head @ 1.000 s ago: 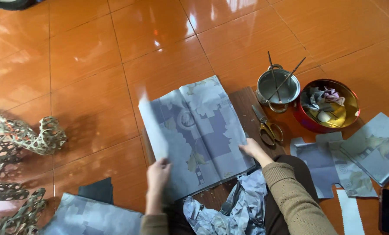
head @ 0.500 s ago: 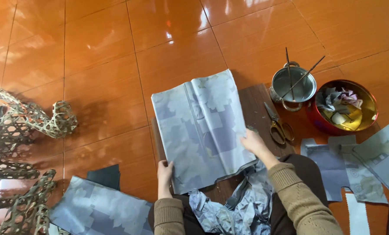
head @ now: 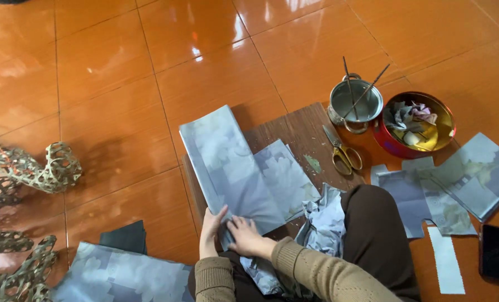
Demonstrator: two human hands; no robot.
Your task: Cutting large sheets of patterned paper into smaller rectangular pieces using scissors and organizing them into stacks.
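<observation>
Currently folding step: large grey-blue printed paper sheet lay doubled over on brown wooden board, near centre. Left hand curled, pinching near edge; right hand flat, fingers pressing fold. Likely next: firm crease along near edge, edges kept aligned.

Folded grey patterned paper sheet on brown board, orange tile floor. L hand grips near edge of sheet; R hand presses flat on same corner, hands touching. Scissors on board's far-right edge. Steel pot w/ sticks, red tin just beyond. Woven bamboo frame far left.
</observation>
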